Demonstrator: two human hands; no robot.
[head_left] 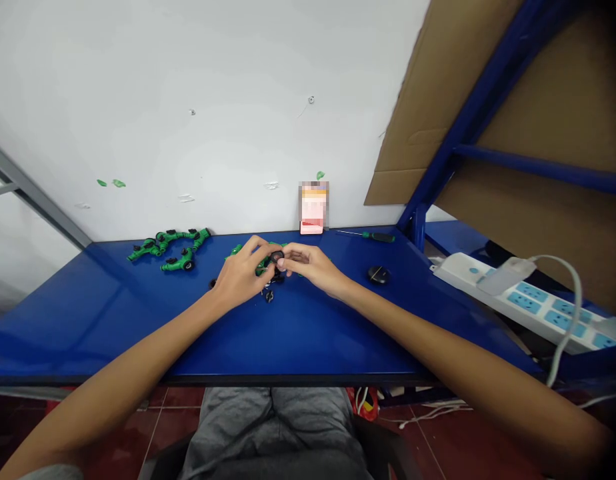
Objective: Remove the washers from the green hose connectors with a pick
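Observation:
Over the middle of the blue table, my left hand (244, 270) and my right hand (311, 264) meet at their fingertips. Between them is a small round black part (277, 256), pinched by the fingers of both; its exact kind is too small to make out. Behind and under the fingers lie green pieces (237, 250), partly hidden by my hands. Several small black pieces (269, 296) rest on the table just below my fingers.
Green jointed pieces with black fittings (178, 259) lie at the back left. A lit, blurred screen (312, 210) leans on the wall. To the right are a green-handled screwdriver (378, 237), a round black object (379, 274) and a white power strip (511, 300) with a cable.

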